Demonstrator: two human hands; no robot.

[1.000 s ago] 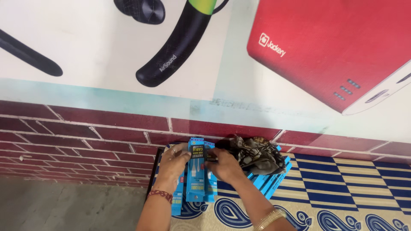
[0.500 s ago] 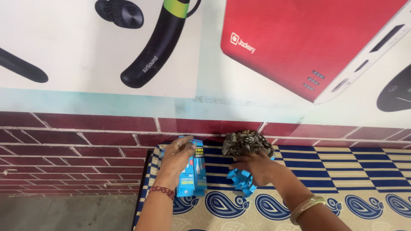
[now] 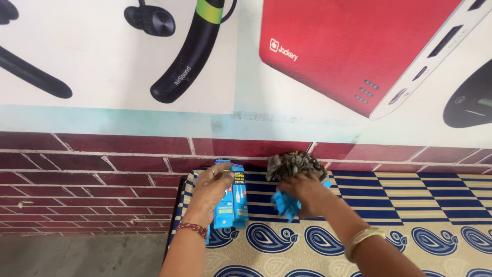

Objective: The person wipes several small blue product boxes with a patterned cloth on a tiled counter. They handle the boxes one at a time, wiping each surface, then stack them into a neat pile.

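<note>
A large poster (image 3: 246, 56) of earphones and a red power bank was seen above a maroon brick wall (image 3: 102, 169). Below, a patterned mat (image 3: 410, 215) in blue and cream was spread. Against the wall, a stack of blue packets (image 3: 231, 201) was stood upright and was clasped by the left hand (image 3: 209, 191), fingers curled over its top edge. Just beside it, a dark crumpled bundle (image 3: 295, 165) was lying; below it, blue packets (image 3: 285, 203) were clutched in the closed right hand (image 3: 306, 195), wrist bent, forearm reaching from lower right.
</note>
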